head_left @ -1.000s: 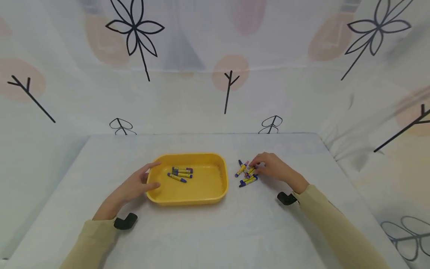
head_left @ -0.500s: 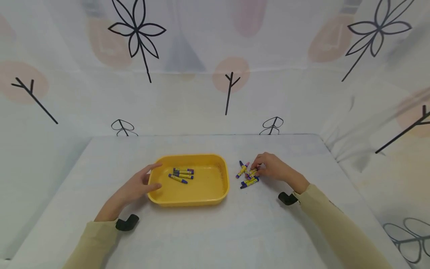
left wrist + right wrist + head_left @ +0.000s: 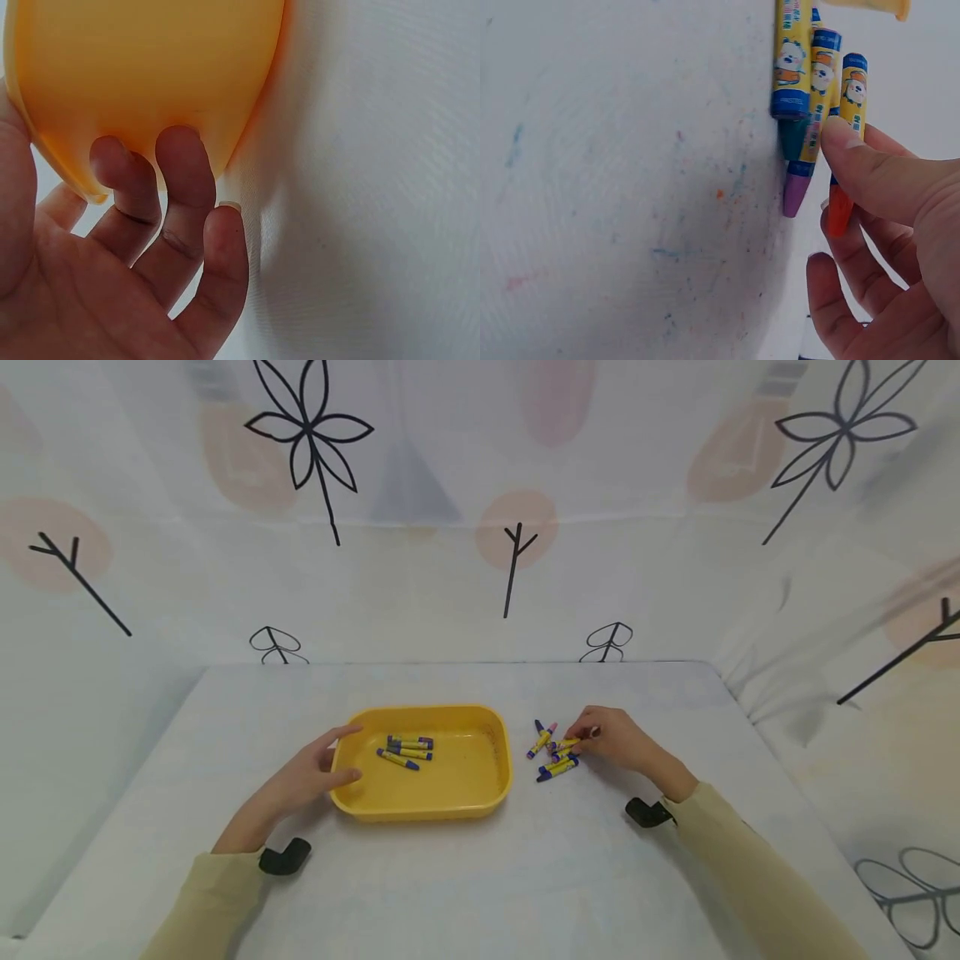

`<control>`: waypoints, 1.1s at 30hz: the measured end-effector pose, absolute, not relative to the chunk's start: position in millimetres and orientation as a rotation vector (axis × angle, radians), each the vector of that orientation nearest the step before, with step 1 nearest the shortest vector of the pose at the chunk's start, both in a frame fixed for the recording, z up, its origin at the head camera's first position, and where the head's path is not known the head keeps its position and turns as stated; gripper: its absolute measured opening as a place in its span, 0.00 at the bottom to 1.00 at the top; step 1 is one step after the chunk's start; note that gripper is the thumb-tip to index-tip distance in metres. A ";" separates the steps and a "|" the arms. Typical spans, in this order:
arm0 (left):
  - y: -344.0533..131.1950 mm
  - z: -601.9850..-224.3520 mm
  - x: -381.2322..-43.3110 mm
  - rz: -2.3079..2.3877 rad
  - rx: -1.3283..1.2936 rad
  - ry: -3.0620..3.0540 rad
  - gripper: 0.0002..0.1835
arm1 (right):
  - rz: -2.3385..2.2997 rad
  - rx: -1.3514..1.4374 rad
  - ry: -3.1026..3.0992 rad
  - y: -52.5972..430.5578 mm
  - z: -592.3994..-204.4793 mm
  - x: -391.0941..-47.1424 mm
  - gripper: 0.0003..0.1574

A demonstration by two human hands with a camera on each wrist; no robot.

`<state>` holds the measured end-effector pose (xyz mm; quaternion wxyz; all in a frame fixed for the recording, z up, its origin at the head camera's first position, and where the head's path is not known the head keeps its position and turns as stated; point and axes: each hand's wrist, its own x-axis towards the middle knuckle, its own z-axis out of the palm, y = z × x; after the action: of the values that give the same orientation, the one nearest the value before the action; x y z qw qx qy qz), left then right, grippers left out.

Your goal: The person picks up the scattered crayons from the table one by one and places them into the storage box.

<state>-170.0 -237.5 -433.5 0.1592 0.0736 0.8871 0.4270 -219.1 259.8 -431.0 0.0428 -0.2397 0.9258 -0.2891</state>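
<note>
My left hand (image 3: 300, 777) holds the left end of a yellow tray (image 3: 457, 781), thumb and index finger over the rim. In the left wrist view, other curled fingers (image 3: 184, 169) lie against the tray's outer wall. Several crayons (image 3: 397, 758) in yellow wrappers lie inside the tray. To the tray's right, my right hand (image 3: 618, 742) is at a small pile of crayons (image 3: 542, 741). Its thumb and fingers pinch an orange-red-tipped crayon (image 3: 854, 90). Close by lie a purple-tipped crayon (image 3: 811, 135) and a teal-tipped crayon (image 3: 791, 75).
A white cloth (image 3: 450, 893) covers the table and bears small coloured marks near the pile. Behind stands a white patterned curtain (image 3: 420, 593). Each wrist wears a black device, one on the left (image 3: 285, 857) and one on the right (image 3: 648, 812).
My right hand has shifted slightly right and toward me, and crayons under its fingers have moved a little. The left hand and the tray have kept their places.
</note>
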 end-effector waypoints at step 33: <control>-234.8 -429.1 -170.1 1.229 0.169 2.516 0.42 | -1.138 -1.133 2.712 161.7 -369.9 -221.7 0.09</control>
<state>-170.1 -234.8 -429.1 0.1672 0.0595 0.8843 0.4320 -221.7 161.7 -369.9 -0.0052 -0.3595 0.8604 -0.3610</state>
